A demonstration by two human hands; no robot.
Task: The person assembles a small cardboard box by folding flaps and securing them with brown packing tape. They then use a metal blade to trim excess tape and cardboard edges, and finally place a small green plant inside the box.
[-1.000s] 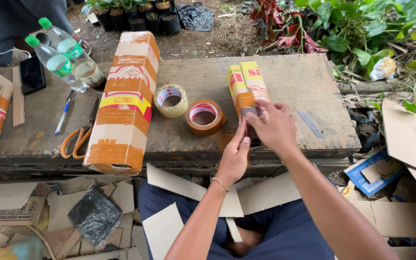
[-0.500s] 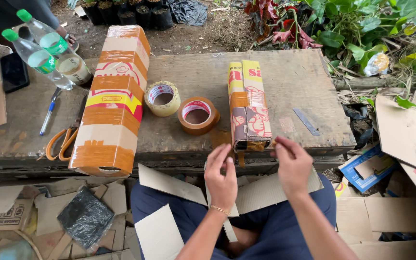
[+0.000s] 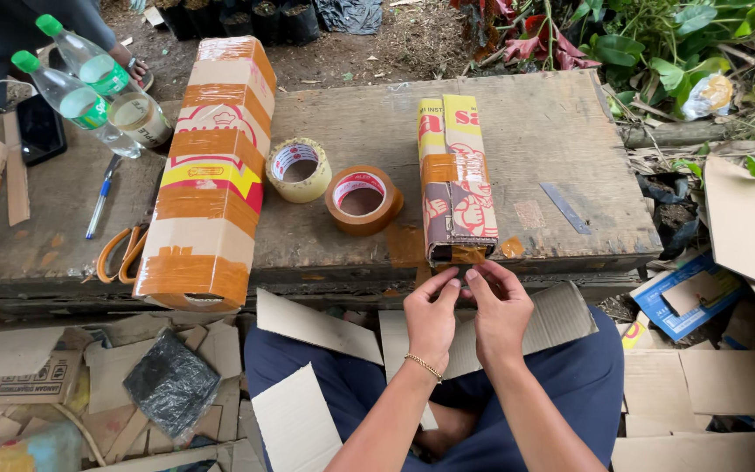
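Note:
A small cardboard box (image 3: 456,179), yellow and red and bound with brown tape, lies lengthwise on the wooden table (image 3: 552,131). Its near end reaches the table's front edge. My left hand (image 3: 430,319), with a thin bracelet at the wrist, and my right hand (image 3: 502,313) are side by side just below that end. Thumbs and forefingers of both hands pinch together at one spot. I cannot tell whether anything is between the fingertips. A brown tape roll (image 3: 362,199) and a paler tape roll (image 3: 298,170) lie left of the box.
A long taped carton (image 3: 207,175) lies at the left, with orange scissors (image 3: 121,252) and a pen (image 3: 101,201) beside it. Two green-capped bottles (image 3: 80,83), a phone (image 3: 40,128) and a metal ruler (image 3: 563,207) are on the table. Cardboard scraps (image 3: 308,323) cover my lap and the ground.
My hands came off the small box, dropped toward my lap apart, then closed together. Their fingertips now meet below the box's near end.

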